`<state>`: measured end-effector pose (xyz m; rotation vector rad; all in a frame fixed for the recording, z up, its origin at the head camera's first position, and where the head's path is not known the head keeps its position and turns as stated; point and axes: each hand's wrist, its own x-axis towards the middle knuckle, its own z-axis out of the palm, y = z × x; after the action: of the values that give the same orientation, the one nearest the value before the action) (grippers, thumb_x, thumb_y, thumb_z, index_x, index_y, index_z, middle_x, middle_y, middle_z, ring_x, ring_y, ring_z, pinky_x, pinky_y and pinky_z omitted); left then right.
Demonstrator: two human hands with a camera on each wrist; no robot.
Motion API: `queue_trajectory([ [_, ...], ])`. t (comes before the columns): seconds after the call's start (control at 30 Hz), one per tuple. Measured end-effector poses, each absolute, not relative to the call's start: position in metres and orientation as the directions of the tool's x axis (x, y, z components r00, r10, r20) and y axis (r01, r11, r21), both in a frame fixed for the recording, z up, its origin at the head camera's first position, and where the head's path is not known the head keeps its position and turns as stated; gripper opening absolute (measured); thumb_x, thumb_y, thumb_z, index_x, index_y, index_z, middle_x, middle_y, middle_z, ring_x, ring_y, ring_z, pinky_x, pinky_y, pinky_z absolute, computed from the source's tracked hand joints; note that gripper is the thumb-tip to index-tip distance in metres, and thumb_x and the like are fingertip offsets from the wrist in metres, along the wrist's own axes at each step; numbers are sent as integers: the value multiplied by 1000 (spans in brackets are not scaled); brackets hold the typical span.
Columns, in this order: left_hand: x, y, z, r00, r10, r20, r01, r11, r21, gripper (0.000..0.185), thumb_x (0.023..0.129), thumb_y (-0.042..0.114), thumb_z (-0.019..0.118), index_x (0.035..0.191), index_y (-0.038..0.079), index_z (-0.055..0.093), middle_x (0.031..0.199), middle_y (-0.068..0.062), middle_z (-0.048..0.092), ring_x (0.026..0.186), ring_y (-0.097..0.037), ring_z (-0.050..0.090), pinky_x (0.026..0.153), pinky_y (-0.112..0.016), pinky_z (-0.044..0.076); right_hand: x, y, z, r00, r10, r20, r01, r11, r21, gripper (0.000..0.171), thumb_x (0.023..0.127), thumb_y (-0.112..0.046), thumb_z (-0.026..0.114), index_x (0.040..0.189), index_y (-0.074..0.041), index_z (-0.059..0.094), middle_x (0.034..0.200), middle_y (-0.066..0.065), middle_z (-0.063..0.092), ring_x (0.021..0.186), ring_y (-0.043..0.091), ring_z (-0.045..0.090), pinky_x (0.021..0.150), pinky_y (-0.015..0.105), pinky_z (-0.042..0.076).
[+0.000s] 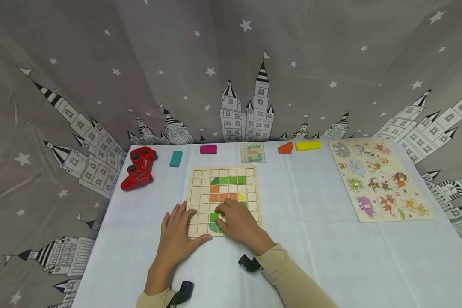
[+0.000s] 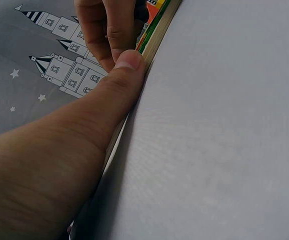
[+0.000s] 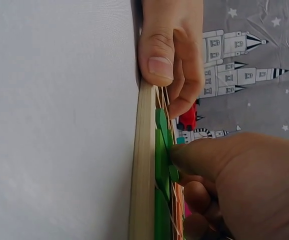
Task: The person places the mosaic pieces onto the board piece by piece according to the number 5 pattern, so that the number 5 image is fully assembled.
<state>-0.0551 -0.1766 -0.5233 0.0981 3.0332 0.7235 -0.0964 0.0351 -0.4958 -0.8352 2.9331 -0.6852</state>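
Note:
A square wooden grid board (image 1: 200, 186) lies on the white cloth, with green, orange and yellow tiles in some of its cells. My left hand (image 1: 176, 237) rests at the board's lower left corner, fingers spread along the left side and thumb against the near edge. Over the lower middle of the board, my right hand (image 1: 240, 222) pinches a small green tile (image 3: 173, 173) between thumb and bent fingers. The right hand covers part of the lower rows. In the left wrist view, the left thumb (image 2: 129, 62) presses the board's edge.
Behind the board lies a small pattern card (image 1: 253, 152). Teal (image 1: 176, 158), magenta (image 1: 208, 149), orange (image 1: 285, 148) and yellow (image 1: 308, 146) blocks line the back. A red game controller (image 1: 138, 168) sits at left, an animal puzzle board (image 1: 377, 179) at right.

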Motion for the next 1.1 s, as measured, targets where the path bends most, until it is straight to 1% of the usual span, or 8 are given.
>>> queue_trajectory([
  [0.2,-59,-176,-521,-997,72,-1,64,892,448,95,72,67,81,142,10,52,166,-19,29,156,-40,19,125,-65,10,-101,31,-498,-863,-486,134,-495,764,-414,17,96,-27,70,108,-16,74,89,-5,62,78,10,54,75,28,46],
  [0.4,-58,-177,-522,-997,71,-16,57,894,444,95,72,68,81,142,11,52,166,-19,29,156,-40,20,125,-65,10,-101,28,-498,-873,-477,102,-472,774,-423,17,97,-26,68,109,-17,74,90,-5,65,80,10,57,75,28,46],
  [0.53,-57,-177,-522,-997,71,-8,60,894,444,95,71,67,81,141,10,52,166,-19,30,156,-41,20,125,-65,10,-100,27,-498,-874,-474,111,-474,777,-415,15,97,-25,68,108,-17,75,89,-5,65,79,10,57,76,28,47],
  [0.8,-55,-176,-522,-997,67,-26,48,892,449,94,72,66,82,142,11,52,167,-18,28,156,-40,19,125,-64,9,-97,28,-498,-877,-467,110,-474,805,-357,15,98,-29,68,106,-20,77,87,-7,64,77,10,54,70,25,40],
  [0.93,-54,-176,-522,-997,65,-37,41,893,447,93,72,66,82,142,11,52,167,-18,28,157,-40,19,126,-64,8,-96,27,-499,-879,-463,111,-471,811,-347,15,98,-28,67,107,-21,77,87,-7,63,77,11,52,69,25,38],
  [1.1,-54,-176,-521,-997,67,-33,45,895,444,93,73,66,81,141,12,52,167,-18,28,157,-39,18,126,-64,9,-95,27,-498,-872,-471,136,-487,800,-350,16,98,-28,67,110,-23,77,91,-7,65,79,11,53,69,25,38],
])
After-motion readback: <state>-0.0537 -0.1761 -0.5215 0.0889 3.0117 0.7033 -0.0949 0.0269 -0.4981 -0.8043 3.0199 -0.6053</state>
